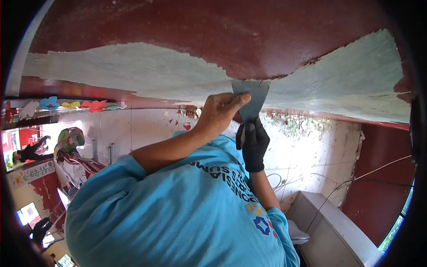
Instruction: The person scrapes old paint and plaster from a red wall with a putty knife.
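My right hand (254, 144), in a black glove, grips the lower end of a scraper (257, 99) with a wide, flat grey metal blade. My bare left hand (221, 110) pinches the same blade from the left side, thumb on its near face. Its other fingers are partly hidden. The blade's broad edge touches the wall at the border between dark red paint (204, 26) and a stripped, pale grey-green band (169, 69). Torn paint edges run along both sides of that border. My glove hides most of the scraper's handle.
Paint flakes (298, 127) litter the white tiles below the wall. A grey cabinet (329, 227) stands at lower right, with a thin cable (347, 181) crossing above it. Coloured paper cut-outs (94, 106) hang at left, near a dark shape like a gloved hand (34, 151).
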The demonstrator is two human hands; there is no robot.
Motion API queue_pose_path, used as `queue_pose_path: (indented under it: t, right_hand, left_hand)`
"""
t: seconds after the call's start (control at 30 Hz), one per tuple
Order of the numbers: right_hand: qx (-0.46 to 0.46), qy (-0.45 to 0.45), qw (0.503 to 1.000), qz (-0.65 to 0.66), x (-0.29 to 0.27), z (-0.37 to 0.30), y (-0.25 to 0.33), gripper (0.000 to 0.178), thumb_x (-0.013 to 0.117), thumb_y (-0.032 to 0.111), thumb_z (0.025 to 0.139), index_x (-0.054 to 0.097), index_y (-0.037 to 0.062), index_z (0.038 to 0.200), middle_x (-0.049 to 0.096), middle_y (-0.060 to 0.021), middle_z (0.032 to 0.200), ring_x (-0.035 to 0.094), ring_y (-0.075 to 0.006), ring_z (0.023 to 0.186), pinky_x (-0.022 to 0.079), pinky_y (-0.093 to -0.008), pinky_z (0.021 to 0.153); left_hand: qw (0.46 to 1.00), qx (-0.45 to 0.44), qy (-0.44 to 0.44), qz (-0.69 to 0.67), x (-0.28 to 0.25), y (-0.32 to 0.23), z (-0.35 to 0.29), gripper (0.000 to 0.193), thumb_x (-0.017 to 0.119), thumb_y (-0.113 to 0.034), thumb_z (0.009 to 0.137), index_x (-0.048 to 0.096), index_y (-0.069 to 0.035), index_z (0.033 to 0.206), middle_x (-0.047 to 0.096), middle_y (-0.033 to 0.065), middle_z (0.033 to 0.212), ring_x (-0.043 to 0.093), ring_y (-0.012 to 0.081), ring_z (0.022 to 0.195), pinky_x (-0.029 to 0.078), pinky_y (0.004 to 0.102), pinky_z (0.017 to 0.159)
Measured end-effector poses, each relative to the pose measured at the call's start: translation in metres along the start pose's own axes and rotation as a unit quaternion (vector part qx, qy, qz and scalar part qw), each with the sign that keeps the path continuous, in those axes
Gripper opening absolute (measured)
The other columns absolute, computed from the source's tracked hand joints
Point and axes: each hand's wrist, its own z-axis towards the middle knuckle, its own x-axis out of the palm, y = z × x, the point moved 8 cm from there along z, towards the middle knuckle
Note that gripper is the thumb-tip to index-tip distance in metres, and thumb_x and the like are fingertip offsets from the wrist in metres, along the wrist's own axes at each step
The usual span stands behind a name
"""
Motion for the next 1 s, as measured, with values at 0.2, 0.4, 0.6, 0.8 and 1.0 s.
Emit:
queue_pose_path:
  t: [0.2, 0.4, 0.6, 0.8, 1.0]
  right_hand:
    - [0.007, -0.012, 1.000, -0.009, 0.003, 0.001, -0.029, 0.020, 0.042, 0.017, 0.093, 0.052, -0.0002, 0.092, 0.048, -0.0023, 0.054, 0.042, -0.0077, 0.038, 0.032, -0.0210, 0.037]
    - [-0.001, 0.015, 0.998, 0.061, 0.021, 0.006, -0.022, 0.026, 0.042, 0.015, 0.092, 0.049, -0.0039, 0.109, 0.049, -0.0033, 0.055, 0.043, -0.0080, 0.040, 0.033, -0.0216, 0.038]
    - [-0.238, -0.081, 0.918, -0.308, 0.011, -0.025, -0.025, 0.054, 0.051, 0.006, 0.085, 0.033, -0.0037, 0.135, 0.053, -0.0059, 0.064, 0.049, -0.0101, 0.049, 0.041, -0.0248, 0.047]
    - [-0.176, -0.083, 0.943, -0.268, 0.014, -0.011, -0.022, 0.051, 0.053, 0.004, 0.083, 0.039, -0.0042, 0.132, 0.058, -0.0088, 0.070, 0.050, -0.0113, 0.052, 0.043, -0.0256, 0.051]
    - [-0.257, -0.093, 0.910, -0.311, 0.033, -0.008, -0.019, 0.051, 0.052, 0.005, 0.085, 0.037, -0.0051, 0.132, 0.060, -0.0076, 0.074, 0.051, -0.0122, 0.056, 0.045, -0.0248, 0.056]
  left_hand:
    - [0.999, 0.004, -0.043, -0.011, -0.013, 0.009, 0.003, 0.041, 0.062, -0.039, 0.085, 0.068, 0.002, 0.079, 0.054, 0.0016, 0.055, 0.050, 0.0066, 0.051, 0.038, 0.0224, 0.046]
    - [0.996, 0.077, -0.044, -0.007, -0.020, 0.002, 0.004, 0.043, 0.062, -0.039, 0.085, 0.067, 0.003, 0.079, 0.056, 0.0025, 0.055, 0.050, 0.0065, 0.050, 0.037, 0.0219, 0.045]
    - [0.996, 0.039, -0.052, 0.054, -0.023, 0.009, 0.000, 0.042, 0.063, -0.037, 0.085, 0.066, 0.003, 0.073, 0.053, 0.0021, 0.052, 0.043, 0.0045, 0.048, 0.033, 0.0239, 0.043]
    - [0.992, 0.112, -0.049, 0.026, -0.022, -0.017, 0.000, 0.034, 0.064, -0.028, 0.084, 0.063, 0.003, 0.068, 0.049, 0.0024, 0.049, 0.038, 0.0044, 0.048, 0.030, 0.0253, 0.042]
    - [0.975, 0.161, -0.048, 0.144, -0.029, -0.016, -0.006, 0.032, 0.063, -0.023, 0.085, 0.058, 0.003, 0.065, 0.047, 0.0050, 0.050, 0.039, 0.0053, 0.048, 0.032, 0.0257, 0.043]
